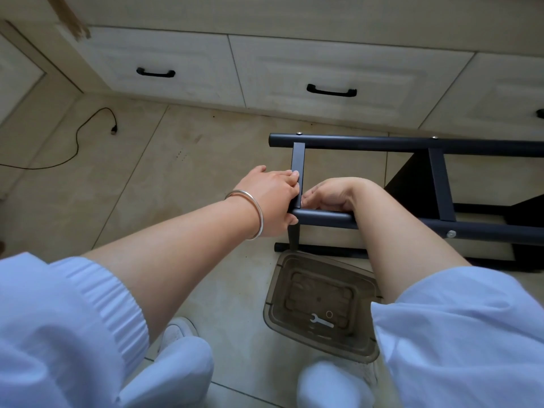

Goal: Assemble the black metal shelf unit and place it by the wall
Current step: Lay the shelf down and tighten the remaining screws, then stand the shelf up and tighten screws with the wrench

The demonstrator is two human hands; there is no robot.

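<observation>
A black metal shelf frame (382, 141) lies on its side on the beige tiled floor (147, 172), just before cream cabinet drawers (323, 75). The left hand (270, 198), with a silver bangle (250, 213) on its wrist, grips the flat black crossbar (298, 160). The right hand (332, 195) curls at the near round tube (323, 217). A small silver wrench (321, 320) lies in a clear brown plastic tray (273, 316).

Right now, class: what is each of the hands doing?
Left hand: grips the black crossbar.
Right hand: fingers curled at the frame joint; grip cannot be told.
</observation>
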